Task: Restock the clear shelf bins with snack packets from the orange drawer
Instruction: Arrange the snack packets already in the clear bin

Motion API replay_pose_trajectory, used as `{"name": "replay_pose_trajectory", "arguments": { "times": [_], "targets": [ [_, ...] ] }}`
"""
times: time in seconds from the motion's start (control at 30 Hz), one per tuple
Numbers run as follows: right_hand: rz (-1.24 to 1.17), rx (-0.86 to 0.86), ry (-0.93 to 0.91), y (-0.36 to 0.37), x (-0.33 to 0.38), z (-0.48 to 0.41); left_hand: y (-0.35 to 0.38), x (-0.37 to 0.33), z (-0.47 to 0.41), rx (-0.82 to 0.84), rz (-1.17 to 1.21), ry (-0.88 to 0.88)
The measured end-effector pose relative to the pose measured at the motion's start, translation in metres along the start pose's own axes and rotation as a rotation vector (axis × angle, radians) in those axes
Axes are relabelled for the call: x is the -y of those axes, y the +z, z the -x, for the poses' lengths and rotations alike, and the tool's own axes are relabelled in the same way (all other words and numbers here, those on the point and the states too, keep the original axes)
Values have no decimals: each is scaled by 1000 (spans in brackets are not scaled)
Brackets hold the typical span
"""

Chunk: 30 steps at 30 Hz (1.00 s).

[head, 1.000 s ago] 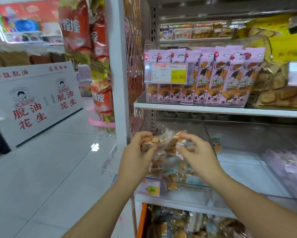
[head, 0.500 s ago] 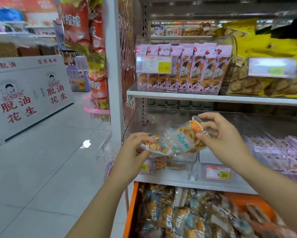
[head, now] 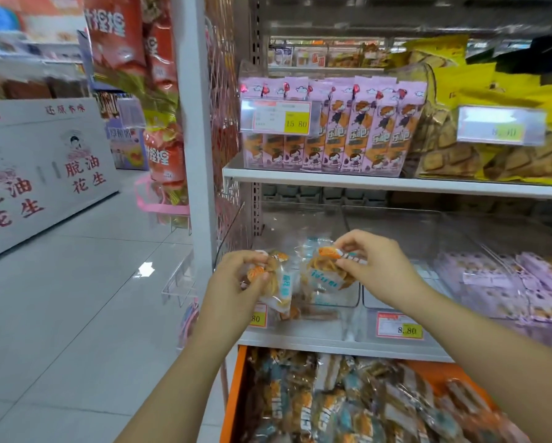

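Note:
My left hand grips a clear snack packet with orange and blue print, held in front of the leftmost clear shelf bin. My right hand pinches the top of a second snack packet just to the right of the first, over the same bin. A few packets lie low in that bin. Below the shelf, the orange drawer stands pulled out, filled with several packets of the same kind.
The neighbouring clear bin has an 8.80 price tag. Further right a bin holds pale purple packs. The shelf above carries pink snack boxes and yellow bags. A white upright post and the tiled aisle floor lie to the left.
My right hand has lowered its packet and brought it closer to the left hand's packet. The view has shifted slightly, showing more of the drawer.

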State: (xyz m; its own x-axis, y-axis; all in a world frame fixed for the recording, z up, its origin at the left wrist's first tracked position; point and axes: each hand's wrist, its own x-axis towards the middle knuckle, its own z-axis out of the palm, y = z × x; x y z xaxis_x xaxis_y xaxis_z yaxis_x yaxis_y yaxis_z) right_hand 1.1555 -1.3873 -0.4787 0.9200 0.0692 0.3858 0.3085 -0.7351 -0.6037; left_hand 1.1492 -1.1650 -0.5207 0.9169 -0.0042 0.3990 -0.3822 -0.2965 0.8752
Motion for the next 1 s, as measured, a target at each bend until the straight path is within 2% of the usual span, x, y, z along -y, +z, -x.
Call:
{"name": "replay_pose_trajectory", "arguments": {
  "times": [0.1, 0.23, 0.4, 0.53, 0.73, 0.9, 1.0],
  "targets": [
    [81, 150, 3, 10, -10, -8, -4, 4, -4, -62, 10, -44],
    [317, 353, -26, 22, -21, -13, -10, 6, -8, -107, 53, -157],
    [577, 350, -64, 39, -29, -20, -10, 12, -11, -27, 163, -245],
    [730, 356, -105, 45, -34, -24, -8, 15, -13, -28, 251, -345],
    [680, 359, -74, 40, -35, -25, -7, 10, -16, -31, 470, -460],
    [709, 394, -141, 38, -34, -18, -5, 8, -15, -45, 688, -532],
    [591, 318, -95, 33, -31, -18, -5, 8, -14, -91, 694, -542]
  ]
}}
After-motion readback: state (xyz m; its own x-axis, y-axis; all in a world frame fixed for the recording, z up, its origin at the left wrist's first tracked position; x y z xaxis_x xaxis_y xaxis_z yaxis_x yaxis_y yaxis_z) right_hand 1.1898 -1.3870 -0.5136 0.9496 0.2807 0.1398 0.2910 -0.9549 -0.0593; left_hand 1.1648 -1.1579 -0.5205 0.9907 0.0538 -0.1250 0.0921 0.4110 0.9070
